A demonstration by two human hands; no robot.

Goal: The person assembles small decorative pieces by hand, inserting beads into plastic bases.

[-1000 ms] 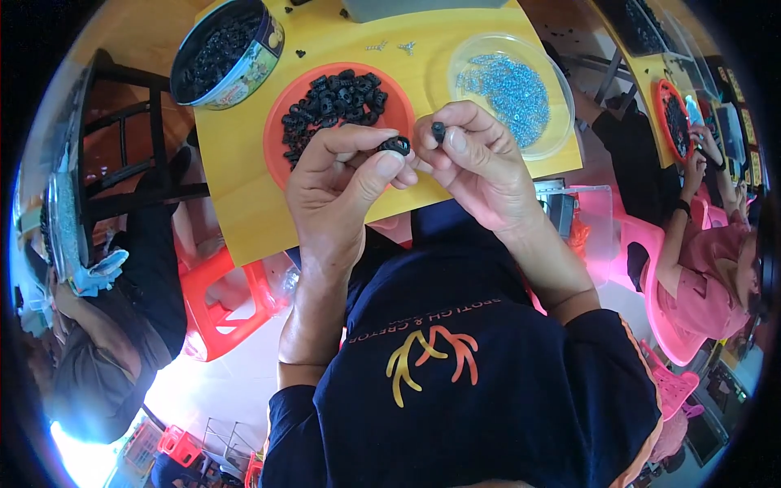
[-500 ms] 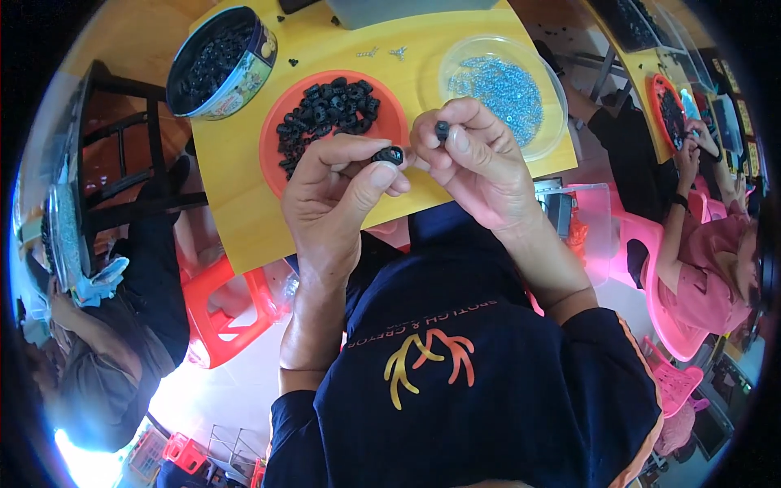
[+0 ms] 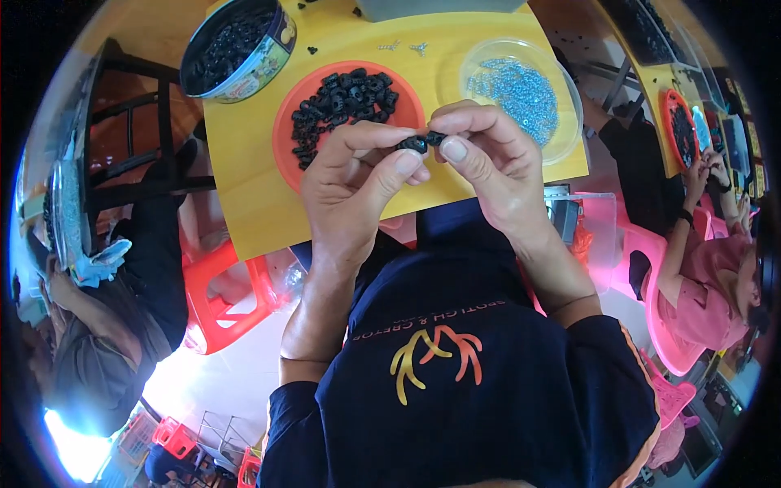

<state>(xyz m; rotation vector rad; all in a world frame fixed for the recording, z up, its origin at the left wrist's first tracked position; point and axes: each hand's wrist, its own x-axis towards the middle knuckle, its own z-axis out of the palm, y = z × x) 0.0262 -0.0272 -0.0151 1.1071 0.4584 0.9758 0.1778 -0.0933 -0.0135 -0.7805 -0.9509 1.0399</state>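
Note:
Between thumb and fingers, my left hand (image 3: 354, 175) pinches a black ring-shaped plastic part (image 3: 413, 145). My right hand (image 3: 498, 163) grips a smaller black plastic piece (image 3: 436, 139), its end against or very close to the first part. Both hands are raised above the near edge of the yellow table (image 3: 244, 175). Just beyond my left hand lies a red-orange plate (image 3: 283, 130) heaped with black plastic parts (image 3: 350, 96). Past my right hand sits a clear round tub (image 3: 469, 69) holding many small silvery-blue metal pieces (image 3: 521, 93).
A printed round tin (image 3: 268, 65) full of black parts stands at the table's far left. Small metal pieces (image 3: 418, 49) lie near a grey bin (image 3: 439, 8). People (image 3: 708, 268) sit on both sides, with a red stool (image 3: 215, 301) at left and a pink chair (image 3: 663, 325) at right.
My hands have come together, bringing the right hand's piece up to the ring-shaped part in my left. The whole view has shifted slightly, so the table appears further right and lower.

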